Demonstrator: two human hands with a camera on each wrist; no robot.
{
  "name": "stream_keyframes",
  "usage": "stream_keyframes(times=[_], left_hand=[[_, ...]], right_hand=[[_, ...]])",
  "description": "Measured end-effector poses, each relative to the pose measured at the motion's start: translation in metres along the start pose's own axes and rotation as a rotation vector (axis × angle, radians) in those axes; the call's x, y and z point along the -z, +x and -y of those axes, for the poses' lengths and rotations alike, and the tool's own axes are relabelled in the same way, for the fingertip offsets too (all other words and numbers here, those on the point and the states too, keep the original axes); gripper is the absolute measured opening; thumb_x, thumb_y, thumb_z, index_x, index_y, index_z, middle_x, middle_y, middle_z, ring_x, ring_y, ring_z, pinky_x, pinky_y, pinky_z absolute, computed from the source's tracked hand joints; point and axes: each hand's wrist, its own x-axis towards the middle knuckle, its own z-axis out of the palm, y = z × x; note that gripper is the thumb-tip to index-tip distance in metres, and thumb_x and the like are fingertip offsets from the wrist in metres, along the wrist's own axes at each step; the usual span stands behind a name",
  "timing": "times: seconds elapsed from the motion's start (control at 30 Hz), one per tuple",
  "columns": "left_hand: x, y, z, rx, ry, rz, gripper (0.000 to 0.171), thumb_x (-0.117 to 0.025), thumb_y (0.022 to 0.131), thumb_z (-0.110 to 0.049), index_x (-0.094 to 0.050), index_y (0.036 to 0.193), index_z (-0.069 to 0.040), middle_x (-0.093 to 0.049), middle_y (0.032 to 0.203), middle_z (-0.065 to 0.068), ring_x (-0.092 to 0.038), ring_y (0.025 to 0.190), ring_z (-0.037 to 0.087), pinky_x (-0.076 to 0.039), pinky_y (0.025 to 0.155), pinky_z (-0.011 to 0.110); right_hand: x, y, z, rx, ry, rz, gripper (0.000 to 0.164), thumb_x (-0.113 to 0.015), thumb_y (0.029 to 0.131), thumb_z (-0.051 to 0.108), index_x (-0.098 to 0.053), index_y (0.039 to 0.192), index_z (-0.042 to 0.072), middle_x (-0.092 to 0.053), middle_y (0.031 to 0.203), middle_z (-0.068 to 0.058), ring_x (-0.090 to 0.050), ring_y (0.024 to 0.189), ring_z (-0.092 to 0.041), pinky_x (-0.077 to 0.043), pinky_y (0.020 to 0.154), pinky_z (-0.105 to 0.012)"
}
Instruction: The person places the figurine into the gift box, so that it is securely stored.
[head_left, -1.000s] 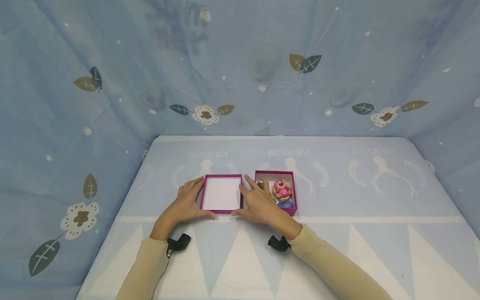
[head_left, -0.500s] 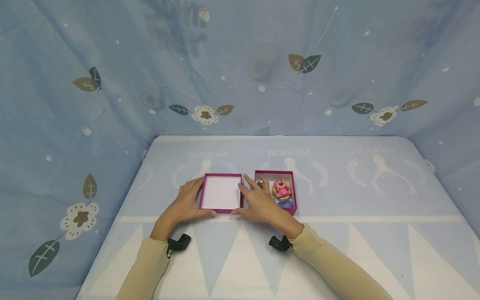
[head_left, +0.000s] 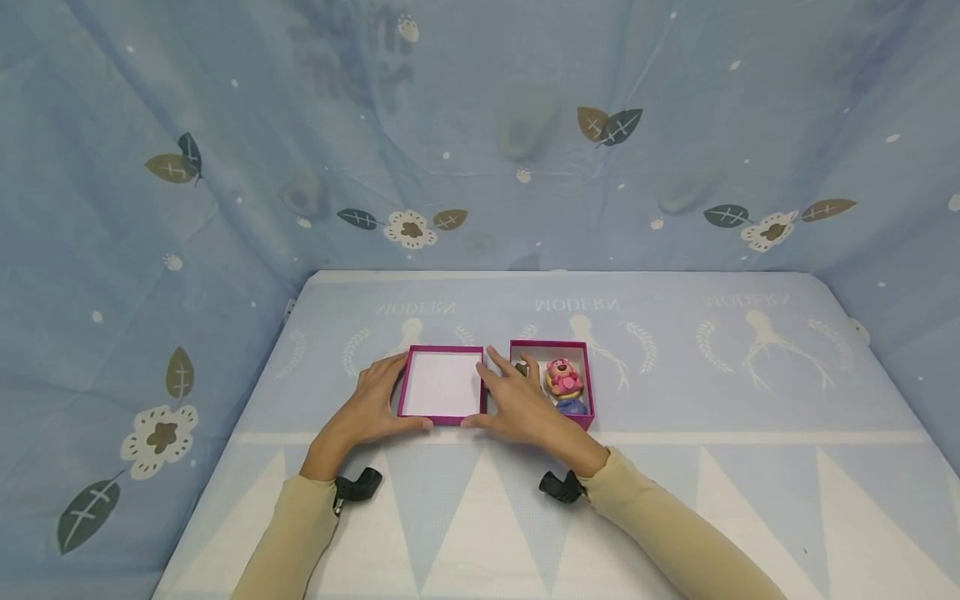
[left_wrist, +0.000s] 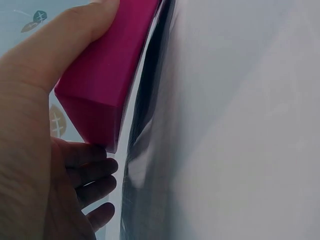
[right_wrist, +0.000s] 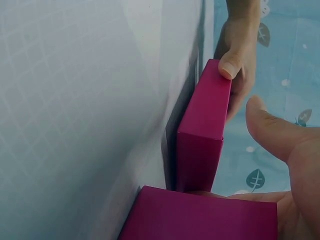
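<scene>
In the head view my left hand point(head_left: 377, 402) holds a shallow, open-topped magenta box point(head_left: 441, 383) with a white inside. The left wrist view shows the thumb point(left_wrist: 82, 22) pressed along its outer wall and the fingers at a corner. My right hand point(head_left: 517, 406) reaches over the gap beside it. Its fingers lie at the box's right side; its thumb point(right_wrist: 270, 125) stands apart from the wall in the right wrist view. A second magenta box point(head_left: 589, 392) stands just right, holding a pink bear figure point(head_left: 564, 379), a blue-purple item point(head_left: 572, 407) and a dark item partly hidden by my fingers.
Both boxes are on a table covered with a pale blue and white printed cloth point(head_left: 712, 400). A blue curtain point(head_left: 480, 125) with leaves and flowers hangs behind and at the sides. Black wrist cameras point(head_left: 358, 485) sit below both hands.
The white-lined box has shifted slightly away from me in the head view, its far edge most. Both hands stay almost in place, and the second box has not moved.
</scene>
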Motion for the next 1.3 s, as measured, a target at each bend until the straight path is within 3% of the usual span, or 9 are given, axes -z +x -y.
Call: stream_keyframes(times=[0.4, 0.63, 0.87, 1.0, 1.1, 1.13, 1.17, 1.3], left_hand=[[0.006, 0.003, -0.009, -0.025, -0.024, -0.042, 0.116, -0.080, 0.067, -0.060, -0.026, 0.154, -0.005, -0.035, 0.154, 0.014, -0.030, 0.141, 0.032, -0.023, 0.113, 0.055], [0.015, 0.014, -0.020, -0.093, -0.040, -0.121, 0.109, -0.080, 0.069, -0.054, -0.030, 0.152, -0.005, -0.035, 0.155, 0.014, -0.030, 0.142, 0.032, -0.022, 0.111, 0.056], [0.021, 0.031, -0.042, -0.115, -0.073, -0.183, 0.107, -0.081, 0.069, -0.054, -0.031, 0.153, -0.010, -0.037, 0.154, 0.011, -0.032, 0.141, 0.029, -0.021, 0.111, 0.054], [0.019, 0.045, -0.057, -0.138, -0.073, -0.187, 0.107, -0.077, 0.070, -0.061, -0.031, 0.153, -0.011, -0.038, 0.154, 0.009, -0.032, 0.141, 0.028, -0.020, 0.112, 0.053], [0.016, 0.055, -0.069, -0.162, -0.075, -0.190, 0.110, -0.070, 0.070, -0.072, -0.032, 0.152, -0.010, -0.039, 0.153, 0.009, -0.033, 0.141, 0.028, -0.021, 0.112, 0.052], [0.015, 0.058, -0.073, -0.170, -0.079, -0.193, 0.111, -0.067, 0.070, -0.076, -0.033, 0.152, -0.010, -0.040, 0.153, 0.010, -0.034, 0.141, 0.028, -0.022, 0.112, 0.052], [0.014, 0.062, -0.077, -0.177, -0.088, -0.196, 0.112, -0.064, 0.070, -0.079, -0.033, 0.152, -0.009, -0.040, 0.152, 0.010, -0.034, 0.140, 0.028, -0.022, 0.111, 0.052], [0.012, 0.074, -0.092, -0.182, -0.098, -0.195, 0.118, -0.050, 0.067, -0.092, -0.034, 0.151, -0.010, -0.042, 0.151, 0.009, -0.036, 0.140, 0.026, -0.023, 0.110, 0.051]], right_hand=[[0.006, -0.005, -0.003, -0.020, 0.046, -0.032, 0.086, -0.071, 0.081, 0.057, -0.046, 0.145, 0.005, -0.028, 0.158, -0.020, -0.026, 0.148, -0.030, -0.012, 0.117, -0.060], [0.021, -0.012, -0.006, -0.020, 0.141, -0.134, 0.078, -0.074, 0.082, 0.049, -0.050, 0.143, 0.007, -0.027, 0.158, -0.020, -0.028, 0.147, -0.033, -0.015, 0.117, -0.060], [0.041, -0.025, -0.018, -0.006, 0.227, -0.271, 0.071, -0.077, 0.082, 0.040, -0.053, 0.141, 0.009, -0.029, 0.158, -0.019, -0.030, 0.145, -0.036, -0.020, 0.112, -0.061], [0.052, -0.034, -0.029, 0.006, 0.253, -0.359, 0.068, -0.079, 0.082, 0.035, -0.054, 0.140, 0.008, -0.052, 0.144, -0.017, -0.030, 0.146, -0.033, -0.022, 0.111, -0.058], [0.057, -0.040, -0.038, 0.011, 0.280, -0.404, 0.067, -0.079, 0.082, 0.030, -0.054, 0.140, 0.007, -0.059, 0.136, -0.015, -0.030, 0.146, -0.033, -0.023, 0.110, -0.058], [0.058, -0.042, -0.041, 0.009, 0.295, -0.411, 0.067, -0.079, 0.083, 0.029, -0.053, 0.140, 0.007, -0.059, 0.137, -0.015, -0.030, 0.146, -0.034, -0.023, 0.110, -0.058], [0.059, -0.045, -0.044, 0.004, 0.313, -0.416, 0.067, -0.079, 0.083, 0.027, -0.053, 0.141, 0.008, -0.054, 0.142, -0.016, -0.043, 0.137, -0.035, -0.023, 0.110, -0.059], [0.062, -0.055, -0.056, -0.031, 0.392, -0.423, 0.062, -0.074, 0.088, 0.024, -0.051, 0.143, 0.010, -0.044, 0.150, -0.018, -0.050, 0.129, -0.039, -0.027, 0.112, -0.062]])
